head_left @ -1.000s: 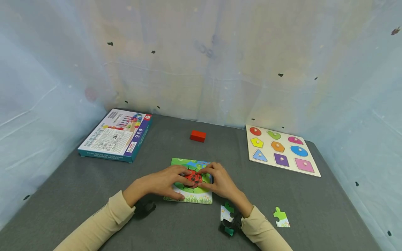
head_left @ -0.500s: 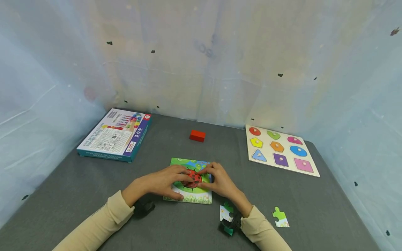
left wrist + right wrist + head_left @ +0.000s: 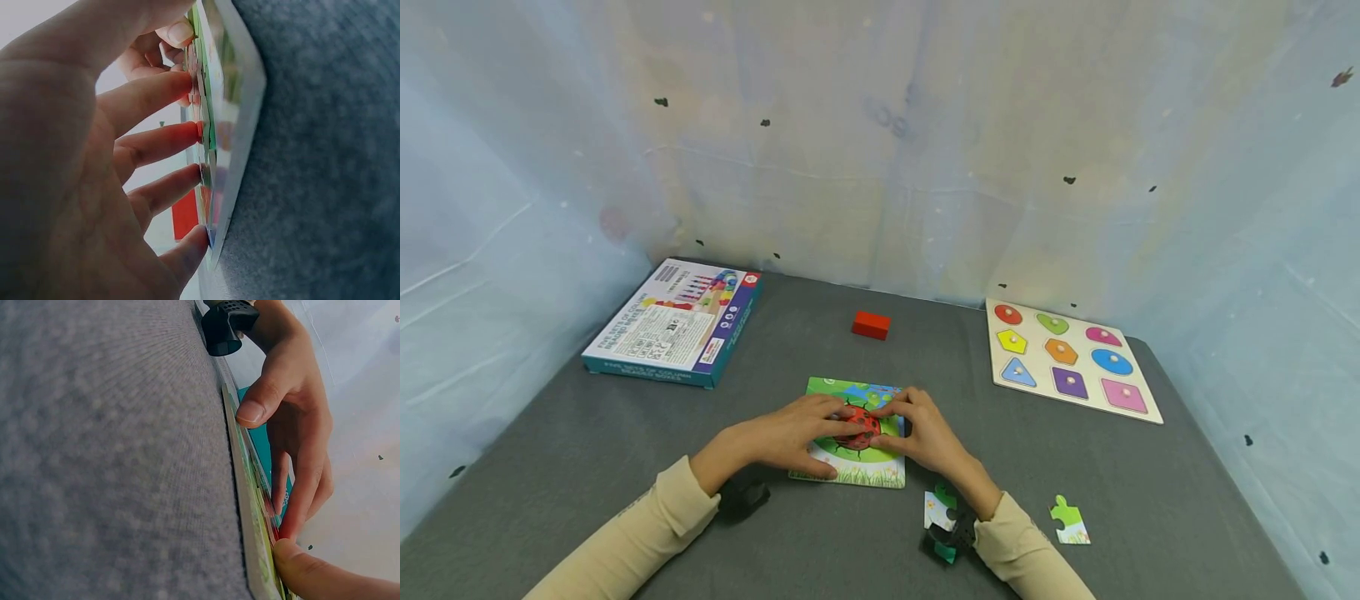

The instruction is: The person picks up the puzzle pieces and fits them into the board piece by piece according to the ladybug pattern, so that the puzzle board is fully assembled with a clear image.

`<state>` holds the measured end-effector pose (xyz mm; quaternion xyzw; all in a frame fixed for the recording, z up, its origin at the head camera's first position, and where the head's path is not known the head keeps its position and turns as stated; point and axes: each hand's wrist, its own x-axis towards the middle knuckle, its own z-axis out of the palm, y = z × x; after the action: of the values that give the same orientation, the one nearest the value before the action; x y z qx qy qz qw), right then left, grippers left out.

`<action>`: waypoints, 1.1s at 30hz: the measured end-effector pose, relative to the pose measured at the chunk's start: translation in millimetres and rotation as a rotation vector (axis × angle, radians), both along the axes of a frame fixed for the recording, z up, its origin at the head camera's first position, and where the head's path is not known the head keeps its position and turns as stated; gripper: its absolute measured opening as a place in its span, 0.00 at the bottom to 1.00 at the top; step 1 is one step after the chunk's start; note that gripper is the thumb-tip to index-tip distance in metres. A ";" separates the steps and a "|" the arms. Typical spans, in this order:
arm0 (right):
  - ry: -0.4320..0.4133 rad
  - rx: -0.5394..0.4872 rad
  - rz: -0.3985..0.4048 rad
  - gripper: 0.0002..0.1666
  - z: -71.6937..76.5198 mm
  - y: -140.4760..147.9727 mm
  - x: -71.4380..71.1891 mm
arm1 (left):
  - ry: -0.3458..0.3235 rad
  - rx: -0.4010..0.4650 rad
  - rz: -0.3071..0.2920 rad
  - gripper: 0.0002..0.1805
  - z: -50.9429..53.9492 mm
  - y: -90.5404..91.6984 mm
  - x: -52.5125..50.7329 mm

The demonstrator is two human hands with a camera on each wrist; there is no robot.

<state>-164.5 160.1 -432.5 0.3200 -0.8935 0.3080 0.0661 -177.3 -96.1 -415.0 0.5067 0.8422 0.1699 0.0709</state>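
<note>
A ladybug jigsaw puzzle (image 3: 857,475) lies flat on the grey table, with a red spotted ladybug at its middle. My left hand (image 3: 782,433) rests on its left part, fingers spread; in the left wrist view the left fingertips (image 3: 199,234) touch the puzzle's face. From the right, my right hand (image 3: 928,433) holds a puzzle piece at the ladybug's right side between bent index finger and thumb. The right thumb (image 3: 294,556) shows low in the right wrist view. The fingers hide part of the ladybug, and the held piece's outline is unclear.
A loose green-and-white piece (image 3: 1070,521) lies at the right; more pieces (image 3: 938,508) lie partly hidden under the right wrist camera (image 3: 951,532). Behind are a red block (image 3: 871,325), a boxed toy (image 3: 677,325) and a shape-peg board (image 3: 1075,358). Plastic sheeting surrounds the table.
The left fingers shift very slightly over the ladybug. My right hand keeps its place on the puzzle, and the other things stay where they were.
</note>
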 end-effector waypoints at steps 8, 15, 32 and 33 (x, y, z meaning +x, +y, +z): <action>0.018 0.007 0.004 0.22 -3.2 0.4 -1.4 | 0.006 0.006 -0.013 0.36 1.5 0.2 0.3; 0.032 -0.017 0.015 0.23 -6.4 -0.8 -1.7 | -0.019 0.027 -0.015 0.33 2.5 -0.4 0.3; 0.014 -0.079 0.009 0.16 0.0 12.4 -5.7 | -0.003 0.039 -0.028 0.33 3.4 -0.8 0.1; 0.019 -0.079 0.008 0.15 -0.7 13.4 -6.2 | -0.002 0.039 -0.028 0.33 3.5 -0.7 0.1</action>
<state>-170.7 173.5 -433.2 0.3236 -0.8786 0.3405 0.0859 -177.3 -96.8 -411.5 0.5196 0.8314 0.1860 0.0643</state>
